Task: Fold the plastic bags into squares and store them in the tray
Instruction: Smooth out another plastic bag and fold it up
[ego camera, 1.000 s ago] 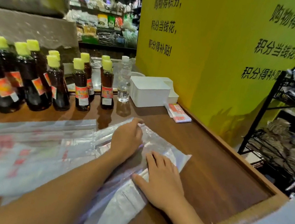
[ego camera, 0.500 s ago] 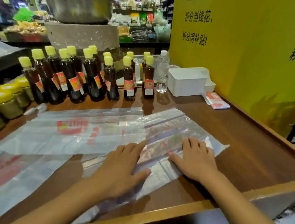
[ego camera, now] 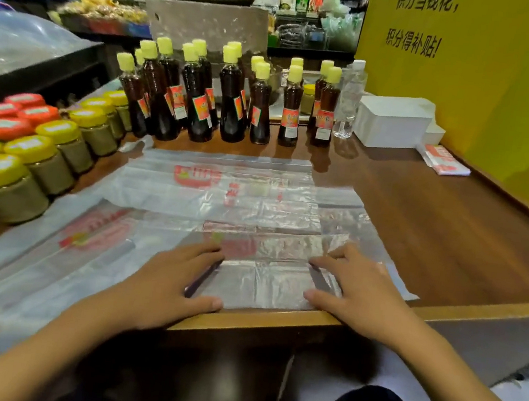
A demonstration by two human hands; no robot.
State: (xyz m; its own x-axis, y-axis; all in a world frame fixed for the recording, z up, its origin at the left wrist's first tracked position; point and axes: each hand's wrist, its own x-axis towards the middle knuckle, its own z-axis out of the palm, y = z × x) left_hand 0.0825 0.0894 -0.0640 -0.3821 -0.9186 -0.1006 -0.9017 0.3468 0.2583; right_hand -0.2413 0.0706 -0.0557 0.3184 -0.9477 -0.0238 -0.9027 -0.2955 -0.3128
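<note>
A: Both hands are down flat. The left hand lies spread, fingers straight, pressing the clear plastic bag near the front edge of the surface. The right hand mirrors it at three o'clock from the left, fingers splayed and relaxed, gripping nothing.

B: And the strip between them?

A: It looks like a folded band of film, shiny and creased, running hand to hand right along the wooden lip. My read is they're smoothing a fold.

B: Where's the risk?

A: The film is slick and springy. Lift either palm and I'd expect the crease to pop open. The band also sits at the very edge, so a pull towards six o'clock could drag it off the surface.

B: Anything underneath?

A: More bags. A second printed bag lies at twelve o'clock, overlapping, and another sheet trails to nine o'clock. A sweep could catch those layers and fold two together.

B: Further out?

A: Glass jars with yellow lids at ten o'clock, touching the plastic's edge, and dark sauce bottles at twelve. Tug the sheet and the jars could shift.

B: The tray?

A: The white tray stands at one o'clock, well apart, so a loose square might unfold on the carry.
</note>
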